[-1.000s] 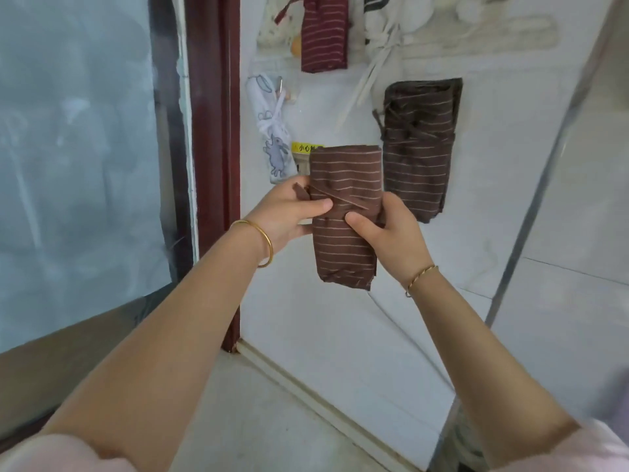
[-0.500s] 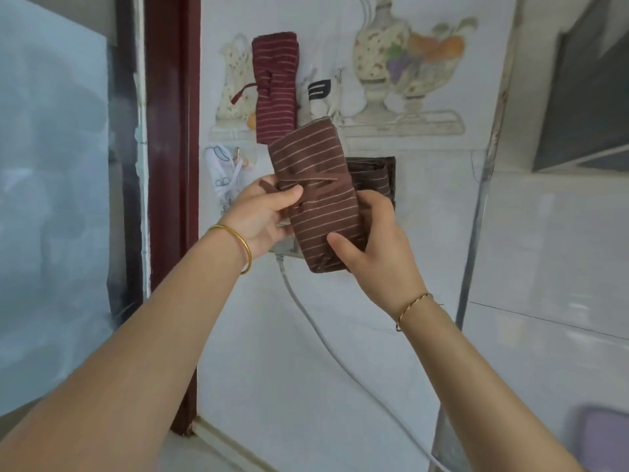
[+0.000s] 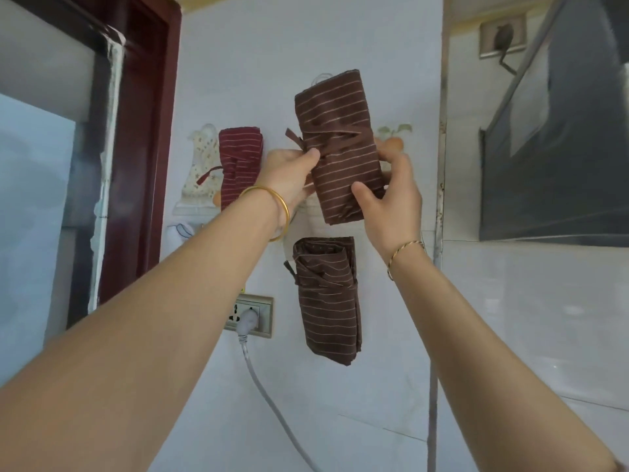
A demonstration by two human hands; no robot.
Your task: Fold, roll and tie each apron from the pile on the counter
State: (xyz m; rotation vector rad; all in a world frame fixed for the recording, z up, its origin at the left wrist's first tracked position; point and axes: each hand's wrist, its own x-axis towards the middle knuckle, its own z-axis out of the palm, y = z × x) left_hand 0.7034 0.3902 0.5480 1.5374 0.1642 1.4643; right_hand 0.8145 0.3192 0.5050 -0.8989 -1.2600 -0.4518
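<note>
A rolled brown striped apron, tied round its middle with its own strap, is raised against the white tiled wall. My left hand pinches its left edge at the knot. My right hand grips its lower right side, thumb across the front. Its top edge sits near a small wall hook that is mostly hidden behind the cloth. Below hangs a second rolled brown striped apron. A rolled dark red striped apron hangs to the left.
A wall socket with a grey plug and cable sits lower left of the hanging brown roll. A dark red door frame stands at left. A grey range hood juts out at right, past a metal corner strip.
Both hands have lifted the tied brown roll up the wall, above the hanging brown one. The view has tilted upward with it, and the roll now stands nearly upright.
</note>
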